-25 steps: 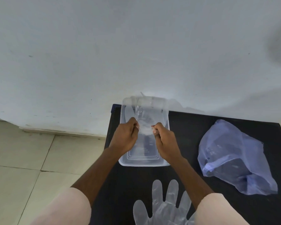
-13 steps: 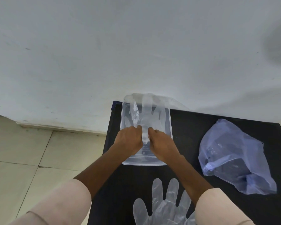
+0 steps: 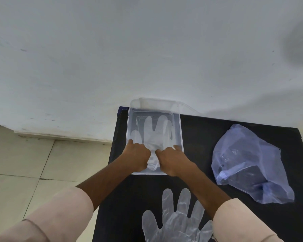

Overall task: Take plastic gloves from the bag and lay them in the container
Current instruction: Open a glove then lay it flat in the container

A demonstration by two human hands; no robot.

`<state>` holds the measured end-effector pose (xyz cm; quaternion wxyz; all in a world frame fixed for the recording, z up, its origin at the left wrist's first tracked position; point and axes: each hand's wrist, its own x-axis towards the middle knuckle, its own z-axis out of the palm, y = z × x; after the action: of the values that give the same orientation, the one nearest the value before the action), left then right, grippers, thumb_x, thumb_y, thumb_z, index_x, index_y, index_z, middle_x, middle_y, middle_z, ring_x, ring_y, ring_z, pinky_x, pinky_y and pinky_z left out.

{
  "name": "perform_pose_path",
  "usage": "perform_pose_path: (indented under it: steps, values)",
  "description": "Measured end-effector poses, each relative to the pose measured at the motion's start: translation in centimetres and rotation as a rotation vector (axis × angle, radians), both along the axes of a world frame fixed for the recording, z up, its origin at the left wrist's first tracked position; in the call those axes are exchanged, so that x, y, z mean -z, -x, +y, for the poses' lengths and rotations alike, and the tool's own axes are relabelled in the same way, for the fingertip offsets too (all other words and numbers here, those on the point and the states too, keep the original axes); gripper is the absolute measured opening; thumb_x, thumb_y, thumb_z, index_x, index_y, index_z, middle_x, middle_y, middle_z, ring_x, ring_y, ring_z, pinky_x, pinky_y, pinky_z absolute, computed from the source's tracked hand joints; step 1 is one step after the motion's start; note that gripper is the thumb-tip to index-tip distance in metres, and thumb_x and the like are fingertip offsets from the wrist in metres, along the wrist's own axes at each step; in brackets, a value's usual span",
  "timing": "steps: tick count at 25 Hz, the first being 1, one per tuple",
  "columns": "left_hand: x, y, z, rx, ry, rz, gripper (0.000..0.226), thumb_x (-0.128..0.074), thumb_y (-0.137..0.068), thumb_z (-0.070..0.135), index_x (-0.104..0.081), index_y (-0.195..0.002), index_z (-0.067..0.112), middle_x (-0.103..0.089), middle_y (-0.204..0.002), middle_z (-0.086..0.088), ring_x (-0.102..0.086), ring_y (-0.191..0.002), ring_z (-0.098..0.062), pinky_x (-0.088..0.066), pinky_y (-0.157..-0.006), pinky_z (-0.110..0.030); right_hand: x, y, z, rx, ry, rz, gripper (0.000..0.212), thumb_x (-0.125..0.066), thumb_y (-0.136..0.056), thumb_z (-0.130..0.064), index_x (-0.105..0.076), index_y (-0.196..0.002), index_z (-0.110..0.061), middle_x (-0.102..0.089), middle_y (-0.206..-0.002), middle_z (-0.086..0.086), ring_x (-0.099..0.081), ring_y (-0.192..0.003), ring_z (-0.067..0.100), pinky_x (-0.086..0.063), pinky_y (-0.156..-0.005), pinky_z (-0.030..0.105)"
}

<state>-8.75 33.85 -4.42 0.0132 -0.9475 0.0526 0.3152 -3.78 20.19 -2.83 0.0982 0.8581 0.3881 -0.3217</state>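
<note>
A clear plastic container [image 3: 180, 130] stands at the table's far left corner against the wall. A clear plastic glove [image 3: 156, 131] lies flat inside it, fingers pointing toward the wall. My left hand [image 3: 137, 158] and my right hand [image 3: 171, 160] rest side by side on the glove's cuff end at the container's near edge, fingers curled and pinching the cuff. A second clear glove [image 3: 175, 219] lies flat on the table near me, partly under my right sleeve. The bluish plastic bag [image 3: 248, 165] lies crumpled to the right.
The black table [image 3: 199, 140] butts against a white wall [image 3: 147, 49]. Its left edge drops to a tiled floor [image 3: 33, 163]. Bare table surface lies between the container and the bag.
The glove went from bunched and raised between my hands to spread flat in the container. Both hands drew back toward the container's near edge and lowered.
</note>
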Motion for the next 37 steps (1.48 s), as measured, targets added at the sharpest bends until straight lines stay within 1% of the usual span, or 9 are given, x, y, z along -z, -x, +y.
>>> perform_pose_path:
  steps: [2, 4, 10, 17, 20, 25, 30, 32, 37]
  values:
    - [-0.1, 0.1, 0.3, 0.065, -0.038, 0.030, 0.046, -0.049, -0.096, 0.043, -0.051, -0.135, 0.021, -0.063, -0.131, -0.006, -0.052, -0.128, -0.028, -0.011, -0.116, -0.058, -0.6, -0.2, 0.0, -0.058, 0.062, -0.059, 0.045, -0.051, -0.095, -0.032, -0.043, -0.137, -0.019, -0.060, -0.129, 0.012, -0.045, -0.130, 0.032, -0.001, -0.118, 0.057]
    - [-0.4, 0.2, 0.7, 0.105, -0.082, 0.017, 0.048, -0.048, -0.095, 0.048, -0.051, -0.137, 0.024, -0.058, -0.139, -0.006, -0.042, -0.136, -0.031, -0.002, -0.116, -0.062, -1.2, -0.6, -0.1, -0.077, 0.078, -0.104, 0.041, -0.050, -0.095, -0.035, -0.049, -0.133, -0.020, -0.061, -0.129, 0.011, -0.040, -0.134, 0.031, 0.004, -0.117, 0.057]
    - [-1.0, -0.5, 1.3, 0.154, -0.135, -0.089, 0.056, -0.053, -0.092, 0.048, -0.042, -0.144, 0.030, -0.021, -0.161, -0.013, -0.009, -0.149, -0.037, 0.008, -0.113, -0.063, -2.2, -0.7, 0.0, -0.073, -0.019, -0.133, 0.035, -0.055, -0.093, -0.028, -0.056, -0.127, -0.019, -0.063, -0.124, 0.008, -0.049, -0.126, 0.028, -0.012, -0.118, 0.053]
    - [0.0, -0.1, 2.2, 0.206, -0.135, -0.022, 0.054, -0.054, -0.091, 0.049, -0.046, -0.142, 0.034, -0.026, -0.160, -0.009, -0.009, -0.149, -0.037, 0.009, -0.113, -0.064, -2.9, -0.4, -1.0, -0.276, 0.208, -0.097, 0.057, -0.069, -0.086, -0.030, -0.047, -0.139, -0.030, -0.039, -0.151, 0.008, -0.023, -0.144, 0.034, -0.002, -0.116, 0.060]
    - [0.0, -0.1, 2.2, 0.227, -0.145, -0.015, 0.050, -0.055, -0.092, 0.047, -0.050, -0.139, 0.032, -0.029, -0.158, -0.010, -0.011, -0.149, -0.036, 0.008, -0.113, -0.063, -3.8, -0.5, -0.9, -0.291, 0.213, -0.103, 0.054, -0.068, -0.087, -0.027, -0.049, -0.138, -0.027, -0.045, -0.146, 0.008, -0.032, -0.140, 0.032, -0.011, -0.116, 0.057]
    - [-1.0, -1.1, 1.5, 0.153, 0.057, -0.176, 0.035, -0.058, -0.092, 0.030, -0.061, -0.126, 0.023, -0.059, -0.134, -0.002, -0.044, -0.129, -0.024, -0.020, -0.114, -0.051, -3.0, -0.9, 0.7, 0.033, -0.141, 0.029, 0.034, -0.056, -0.091, -0.010, -0.061, -0.124, -0.017, -0.062, -0.120, 0.007, -0.058, -0.109, 0.026, -0.043, -0.097, 0.037]
    - [-0.1, -0.3, 1.4, 0.253, 0.009, 0.041, 0.039, -0.055, -0.094, 0.031, -0.058, -0.132, 0.024, -0.056, -0.138, -0.006, -0.042, -0.131, -0.028, -0.021, -0.113, -0.049, -0.4, -0.6, 0.7, -0.029, 0.105, 0.300, 0.034, -0.049, -0.096, -0.011, -0.059, -0.126, -0.023, -0.058, -0.131, 0.008, -0.047, -0.120, 0.028, -0.027, -0.109, 0.043]
    - [-0.1, -0.2, 1.4, 0.279, -0.016, 0.023, 0.040, -0.056, -0.093, 0.033, -0.057, -0.132, 0.023, -0.054, -0.138, -0.008, -0.041, -0.132, -0.029, -0.022, -0.113, -0.049, -0.2, -0.8, 0.5, -0.023, 0.097, 0.283, 0.036, -0.051, -0.095, -0.013, -0.057, -0.129, -0.025, -0.055, -0.135, 0.008, -0.045, -0.123, 0.029, -0.024, -0.110, 0.044]
    - [-2.0, -2.7, 2.7, 0.071, 0.095, -0.277, 0.037, -0.059, -0.089, 0.022, -0.060, -0.127, 0.023, -0.057, -0.131, -0.007, -0.047, -0.125, -0.027, -0.033, -0.106, -0.047, -0.2, -2.5, 1.4, 0.292, -0.255, 0.068, 0.037, -0.056, -0.089, -0.012, -0.055, -0.126, -0.015, -0.057, -0.122, 0.012, -0.057, -0.110, 0.030, -0.046, -0.089, 0.036]
